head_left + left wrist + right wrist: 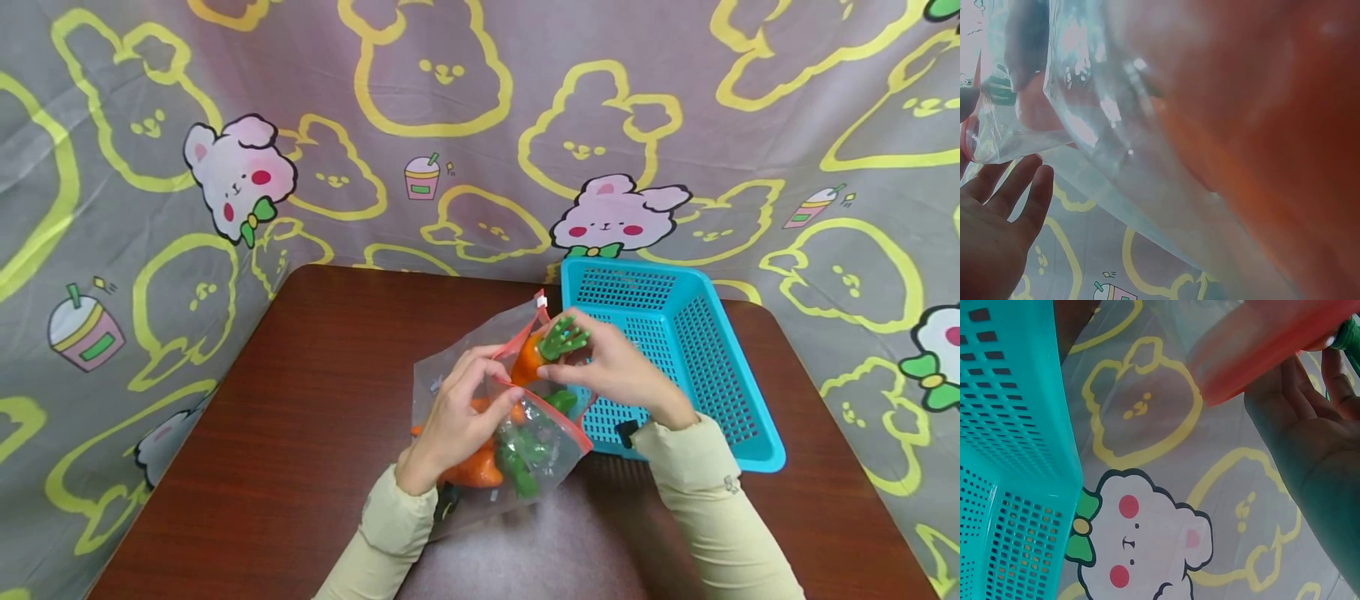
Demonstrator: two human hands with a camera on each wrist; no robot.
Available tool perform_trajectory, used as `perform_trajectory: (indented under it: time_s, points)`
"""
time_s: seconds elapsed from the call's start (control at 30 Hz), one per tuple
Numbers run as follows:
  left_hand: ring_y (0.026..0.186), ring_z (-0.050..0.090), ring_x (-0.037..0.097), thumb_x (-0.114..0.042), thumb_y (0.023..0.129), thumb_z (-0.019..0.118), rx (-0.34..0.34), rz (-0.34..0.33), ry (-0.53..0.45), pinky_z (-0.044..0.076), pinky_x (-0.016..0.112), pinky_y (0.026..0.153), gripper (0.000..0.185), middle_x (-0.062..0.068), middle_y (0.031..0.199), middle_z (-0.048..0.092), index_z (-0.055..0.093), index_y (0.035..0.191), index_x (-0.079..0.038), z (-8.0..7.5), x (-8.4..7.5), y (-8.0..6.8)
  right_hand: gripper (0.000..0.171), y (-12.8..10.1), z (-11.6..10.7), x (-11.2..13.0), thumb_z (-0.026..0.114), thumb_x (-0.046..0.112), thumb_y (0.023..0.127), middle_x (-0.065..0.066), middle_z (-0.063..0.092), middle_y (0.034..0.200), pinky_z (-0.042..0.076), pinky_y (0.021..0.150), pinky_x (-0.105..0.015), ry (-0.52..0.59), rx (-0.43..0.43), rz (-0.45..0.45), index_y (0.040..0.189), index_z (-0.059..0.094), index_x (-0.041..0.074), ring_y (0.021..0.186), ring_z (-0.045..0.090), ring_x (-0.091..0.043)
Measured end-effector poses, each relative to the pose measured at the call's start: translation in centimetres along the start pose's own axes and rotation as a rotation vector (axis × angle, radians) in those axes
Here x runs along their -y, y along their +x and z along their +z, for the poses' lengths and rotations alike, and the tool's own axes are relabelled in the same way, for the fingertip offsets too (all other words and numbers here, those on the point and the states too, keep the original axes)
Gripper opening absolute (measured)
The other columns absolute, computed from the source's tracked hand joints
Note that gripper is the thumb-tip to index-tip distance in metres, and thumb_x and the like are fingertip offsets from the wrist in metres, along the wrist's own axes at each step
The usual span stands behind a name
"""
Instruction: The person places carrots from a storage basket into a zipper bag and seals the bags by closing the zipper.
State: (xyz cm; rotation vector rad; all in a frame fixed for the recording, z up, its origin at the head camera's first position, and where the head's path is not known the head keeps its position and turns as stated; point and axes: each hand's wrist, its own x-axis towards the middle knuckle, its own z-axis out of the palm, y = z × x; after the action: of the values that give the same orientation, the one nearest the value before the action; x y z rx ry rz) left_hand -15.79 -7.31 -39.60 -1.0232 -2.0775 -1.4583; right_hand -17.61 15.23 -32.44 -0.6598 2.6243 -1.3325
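Note:
A toy carrot with a green leafy top is in my right hand, which grips it near the leaves at the mouth of a clear zip bag. My left hand holds the bag by its red zip edge, thumb in front and fingers behind. More orange carrots with green tops lie inside the bag. In the left wrist view, the bag's plastic and a blurred orange shape fill most of the picture. The right wrist view catches the red zip strip beside my right hand.
A blue perforated plastic basket stands on the right of the brown table, partly behind my right hand and the bag. A cartoon-printed cloth hangs around the table's back and sides.

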Motion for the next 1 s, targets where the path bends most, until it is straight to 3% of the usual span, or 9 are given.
perform_trajectory:
  time_s: [0.3,0.57,0.87,1.0]
  points:
    - [0.116,0.055,0.024,-0.011,0.087,0.071,-0.003,-0.001,0.003,0.048,0.035,0.094,0.017,0.010,0.125,0.060,0.056,0.096,-0.009,0.03,-0.10,-0.05,0.036,-0.16,0.17,0.08,0.078,0.023,0.082,0.001,0.066,0.101,0.057,0.074,-0.036,-0.029,0.006,0.005,0.110,0.055,0.018,0.088,0.065,-0.019]
    - [0.118,0.055,0.025,-0.010,0.087,0.071,0.003,0.002,0.002,0.048,0.037,0.097,0.017,0.011,0.125,0.059,0.056,0.096,-0.008,0.01,-0.11,-0.07,0.037,-0.33,0.30,0.00,0.078,0.023,0.082,0.001,0.067,0.103,0.057,0.073,-0.031,-0.059,0.000,0.012,0.112,0.057,0.017,0.088,0.065,-0.018]
    - [0.118,0.055,0.025,-0.011,0.087,0.070,-0.007,0.001,0.008,0.049,0.037,0.093,0.016,0.012,0.125,0.059,0.056,0.096,-0.009,0.13,0.00,-0.19,0.035,-0.19,0.59,-0.40,0.075,0.012,0.084,-0.006,0.064,0.114,0.058,0.077,-0.031,-0.030,0.002,0.008,0.114,0.058,0.012,0.092,0.069,-0.018]
    - [0.119,0.055,0.025,-0.011,0.087,0.071,-0.023,0.006,0.011,0.046,0.037,0.099,0.017,0.011,0.124,0.060,0.056,0.095,-0.009,0.13,-0.06,-0.21,0.035,-0.29,0.60,-0.47,0.074,0.010,0.085,-0.010,0.062,0.119,0.059,0.068,-0.033,-0.007,0.000,0.005,0.115,0.057,0.008,0.093,0.069,-0.020]
